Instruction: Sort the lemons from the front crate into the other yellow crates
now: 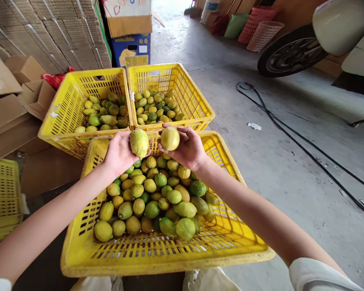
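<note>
My left hand (pixel 120 152) is closed around a bumpy yellow-green lemon (pixel 139 143). In my right hand (pixel 190 150) sits a smoother, rounder yellow lemon (pixel 170 138). Both hands are raised side by side above the far part of a large yellow crate (pixel 166 264), which holds many green and yellow lemons (pixel 150 185). Just beyond the hands stand two more yellow crates, one at the left (pixel 63 135) and one at the right (pixel 200 101), each with lemons in the bottom.
Flattened cardboard (pixel 6 117) and another yellow crate (pixel 3 194) lie to the left. Stacked boxes (pixel 129 44) rise behind the crates. A black cable (pixel 291 133) runs across the concrete floor at right, near a scooter wheel (pixel 291 50). Pink and white baskets (pixel 263 34) stand farther back.
</note>
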Demonstrator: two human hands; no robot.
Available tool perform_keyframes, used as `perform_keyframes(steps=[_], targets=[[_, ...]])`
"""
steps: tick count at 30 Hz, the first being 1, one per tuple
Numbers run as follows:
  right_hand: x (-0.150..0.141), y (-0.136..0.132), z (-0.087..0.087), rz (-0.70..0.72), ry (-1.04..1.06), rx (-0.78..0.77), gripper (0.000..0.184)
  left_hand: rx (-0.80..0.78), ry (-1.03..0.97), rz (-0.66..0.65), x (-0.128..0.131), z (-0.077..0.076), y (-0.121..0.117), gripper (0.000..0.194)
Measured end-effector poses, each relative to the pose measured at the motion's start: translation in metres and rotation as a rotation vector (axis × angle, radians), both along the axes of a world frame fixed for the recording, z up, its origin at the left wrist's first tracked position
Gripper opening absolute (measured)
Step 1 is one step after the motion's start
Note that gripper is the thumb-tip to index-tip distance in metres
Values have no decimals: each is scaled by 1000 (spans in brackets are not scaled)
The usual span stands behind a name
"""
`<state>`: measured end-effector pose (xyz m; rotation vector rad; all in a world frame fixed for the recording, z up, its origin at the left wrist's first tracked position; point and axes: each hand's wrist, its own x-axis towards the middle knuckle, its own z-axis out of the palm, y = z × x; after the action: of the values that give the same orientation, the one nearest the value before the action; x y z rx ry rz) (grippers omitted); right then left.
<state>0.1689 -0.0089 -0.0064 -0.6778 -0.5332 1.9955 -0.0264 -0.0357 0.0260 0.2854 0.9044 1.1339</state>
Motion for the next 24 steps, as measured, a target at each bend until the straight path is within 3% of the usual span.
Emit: perform_keyframes(steps=[5, 11, 19, 24], targets=[[-2, 1, -3, -55, -40, 18, 20, 33, 19, -29, 1, -1, -1, 26], [3, 4, -2, -115, 1, -41, 31, 109, 29, -65, -1, -3, -1, 18], [4, 11, -6, -111, 53, 0, 21, 105, 34, -97, -6, -5, -2, 11], [0, 6, -3, -209, 95, 83, 48, 91, 44, -109, -5, -4, -2, 10]])
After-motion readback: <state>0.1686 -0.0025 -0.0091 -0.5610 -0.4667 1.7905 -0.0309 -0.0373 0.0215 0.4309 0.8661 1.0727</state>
